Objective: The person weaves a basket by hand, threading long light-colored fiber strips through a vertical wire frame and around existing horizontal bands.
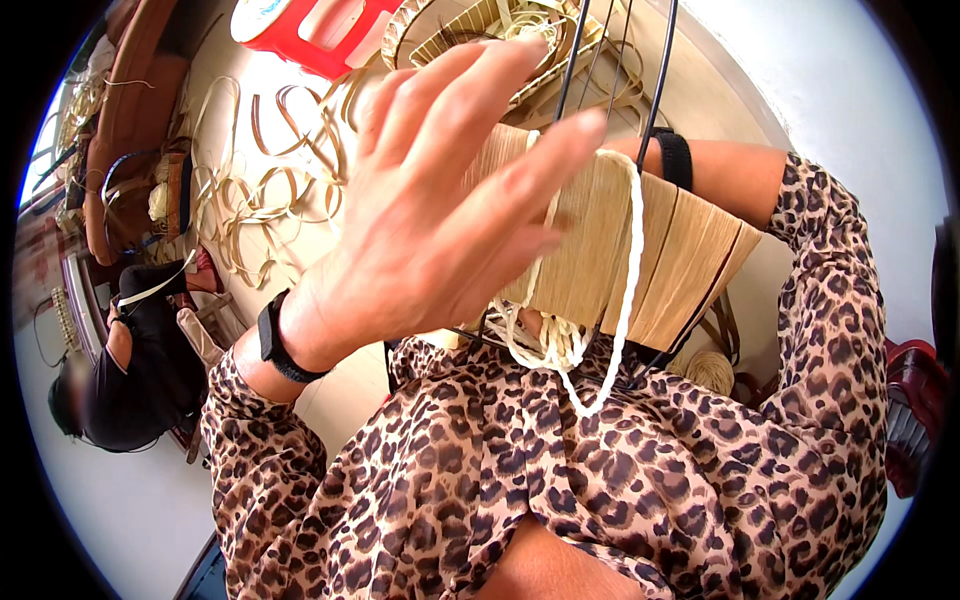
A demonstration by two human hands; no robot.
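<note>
My left hand is raised over a panel of tan flat strips, its fingers stretched and spread, with nothing visible in them. The panel is wrapped on a frame of thin black rods in front of my chest. A white twisted cord loops down across the panel, its upper bend close to a left fingertip. More of the pale cord lies bunched at the panel's lower edge. My right forearm, with a black band at the wrist, reaches behind the panel, which hides the right hand's fingers.
Loose curled strips are strewn over the floor at left. A red plastic stool and a round basket stand beyond. Another person in black sits at far left. A ball of twine lies below the panel.
</note>
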